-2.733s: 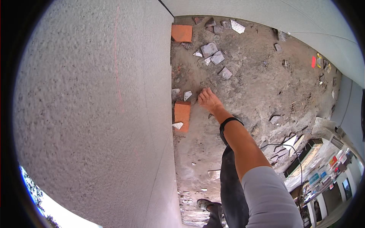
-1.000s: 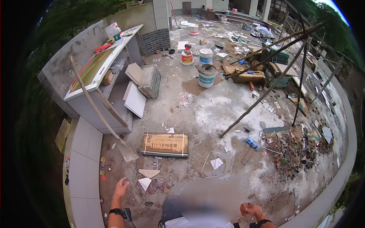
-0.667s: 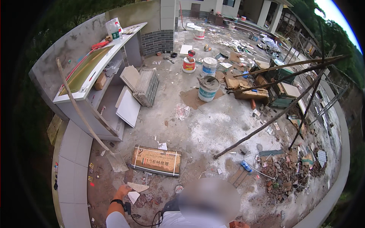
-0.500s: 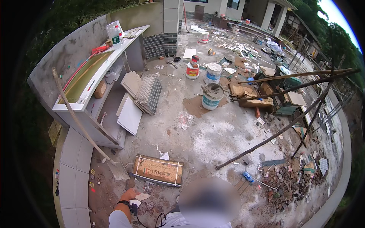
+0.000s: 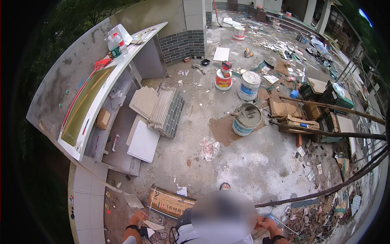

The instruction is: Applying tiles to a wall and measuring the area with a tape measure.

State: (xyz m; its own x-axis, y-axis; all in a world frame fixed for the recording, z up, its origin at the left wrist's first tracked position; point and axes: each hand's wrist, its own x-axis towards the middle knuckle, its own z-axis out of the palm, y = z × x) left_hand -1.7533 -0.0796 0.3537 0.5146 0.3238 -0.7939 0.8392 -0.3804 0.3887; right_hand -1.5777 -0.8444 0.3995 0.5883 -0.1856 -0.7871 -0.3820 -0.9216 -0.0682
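Note:
My left hand [image 5: 139, 216] hangs low at the bottom, a dark band on its wrist, fingers loosely apart and nothing seen in them. It appears above broken pale tile pieces [image 5: 154, 225] on the ground. Just beyond lies a strapped cardboard tile box [image 5: 170, 202], partly hidden by my body. My right hand [image 5: 267, 223] has come in at the lower right, with a dark wristband. Its fingers look bent, partly covered by the blurred patch, and their grip is unclear. A sandalled foot [image 5: 224, 186] shows ahead of that patch.
A long-handled shovel [image 5: 132, 200] leans against the counter [image 5: 73, 152] at left. Stacked tiles [image 5: 166, 114] stand beside it. A bucket of grey mortar [image 5: 244, 125] sits ahead, near a white-and-blue bucket [image 5: 249, 86]. Wooden poles [image 5: 325, 192] cross the right side above rubble [image 5: 313, 219].
The view has shifted, so the box, buckets and counter sit lower in it. My right hand and a sandalled foot have come into sight. My left hand stays near the tile pieces.

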